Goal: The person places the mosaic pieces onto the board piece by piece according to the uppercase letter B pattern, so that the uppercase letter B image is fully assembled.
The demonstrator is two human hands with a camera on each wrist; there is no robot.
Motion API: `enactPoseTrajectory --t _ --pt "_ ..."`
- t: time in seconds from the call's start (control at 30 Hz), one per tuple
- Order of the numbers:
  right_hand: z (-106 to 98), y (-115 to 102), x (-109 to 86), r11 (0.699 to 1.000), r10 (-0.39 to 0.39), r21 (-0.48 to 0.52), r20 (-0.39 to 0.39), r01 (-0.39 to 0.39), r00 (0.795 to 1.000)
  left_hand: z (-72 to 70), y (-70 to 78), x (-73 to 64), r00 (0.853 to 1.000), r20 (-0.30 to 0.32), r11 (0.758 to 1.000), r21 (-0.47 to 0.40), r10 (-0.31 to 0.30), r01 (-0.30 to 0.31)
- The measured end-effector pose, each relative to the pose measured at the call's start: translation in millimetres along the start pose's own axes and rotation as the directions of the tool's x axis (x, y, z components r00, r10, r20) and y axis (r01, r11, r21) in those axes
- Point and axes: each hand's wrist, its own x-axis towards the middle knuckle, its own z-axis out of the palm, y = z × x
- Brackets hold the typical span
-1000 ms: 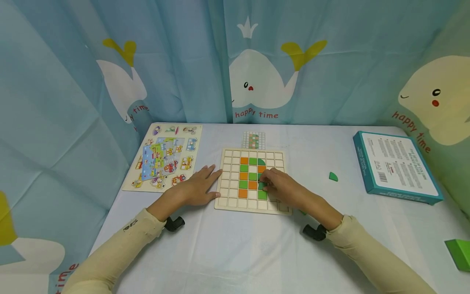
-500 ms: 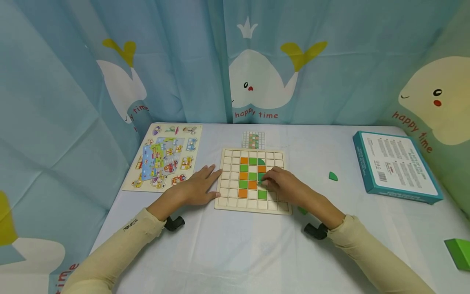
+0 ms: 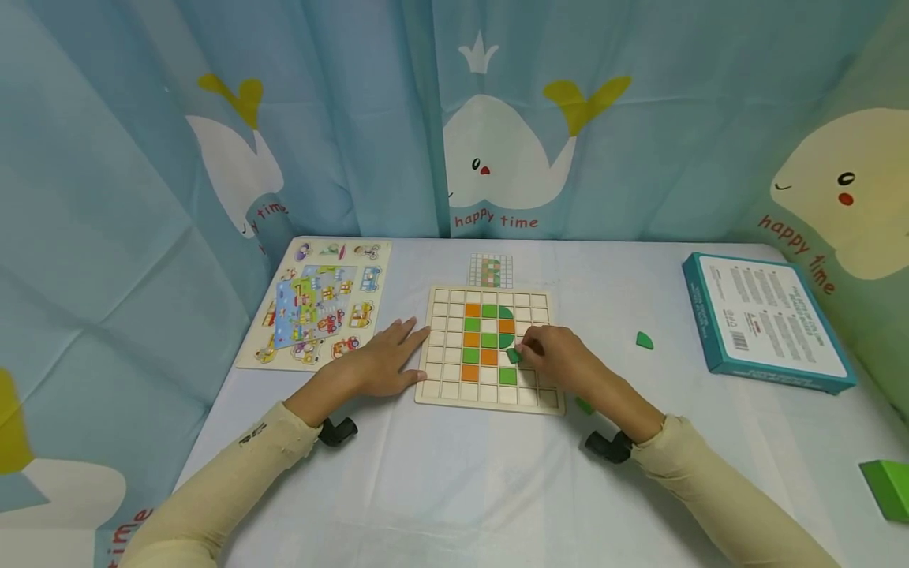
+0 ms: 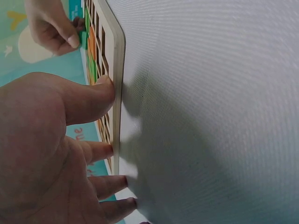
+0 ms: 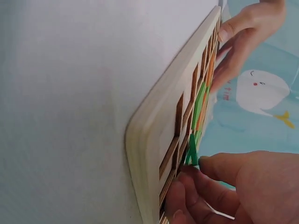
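My left hand (image 3: 381, 363) lies at the left edge of a wooden grid board (image 3: 435, 347), fingers spread. In the left wrist view its thumb (image 4: 96, 99) touches the board's rim. Orange and green tiles fill some cells, with two dark green rounded tiles in the upper right of the pattern. Over the board's right half, my right hand (image 3: 557, 355) pinches a dark green tile (image 3: 514, 356) between thumb and fingertips. The right wrist view shows this tile (image 5: 192, 150) tilted against the grid; whether it touches the board I cannot tell.
A small pattern card (image 3: 491, 270) lies behind the board. On the left is a vehicle puzzle board (image 3: 245, 353) with picture cards on it. A loose green quarter-round tile (image 3: 645, 341), another green piece (image 3: 585, 405), a teal box (image 3: 774, 323) and a green block (image 3: 888, 489) are to the right.
My right hand has drawn back slightly to the right with the dark green tile, which has turned and come away from the cell above the lower green tile. My left hand has stayed put.
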Motion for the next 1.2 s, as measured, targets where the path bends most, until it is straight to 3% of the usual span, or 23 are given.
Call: enactPoseTrajectory --t 0.43,0.53,0.87,1.2 --pt "6 -4 -6.4 0.987 -0.157 -0.027 -0.005 0.156 0.988 -1.3 0.8 0.4 1.0 0.003 1.0 0.016 -0.004 0.004" --pt "9 -6 -5.9 0.989 -0.146 -0.015 -0.004 0.146 0.989 -0.6 0.4 1.0 1.0 0.003 1.0 0.011 -0.006 0.006" --pt "10 -15 -0.1 1.0 0.008 0.01 0.037 -0.008 0.999 0.0 1.5 0.4 1.0 0.006 1.0 -0.002 -0.015 0.015" --pt "7 -15 -1.1 0.999 0.017 -0.041 -0.025 -0.018 1.0 -1.0 1.5 0.4 0.999 0.016 0.999 0.013 -0.032 0.032"
